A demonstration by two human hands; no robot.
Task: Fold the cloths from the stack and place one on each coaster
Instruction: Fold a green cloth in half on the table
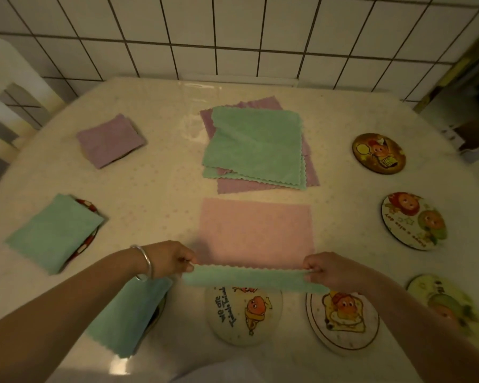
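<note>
A two-sided cloth, pink on top [256, 230] and green underneath, lies flat in front of the stack [256, 146] of green and purple cloths. My left hand [172, 259] and my right hand [325, 268] each pinch a near corner, lifting the near edge so its green side [249, 277] shows. Folded cloths lie at the left: a purple one [109, 139], a green one [53, 233] on a coaster [90, 207], and another green one [127, 313] under my left forearm. Bare coasters lie near me [242, 313], [342, 319] and at the right [379, 153], [414, 221], [445, 299].
The table [155, 189] has a pale, glossy dotted cover. A white tiled wall [233, 37] stands right behind it. A white chair [9, 76] is at the far left, and dark furniture [470, 111] is at the far right.
</note>
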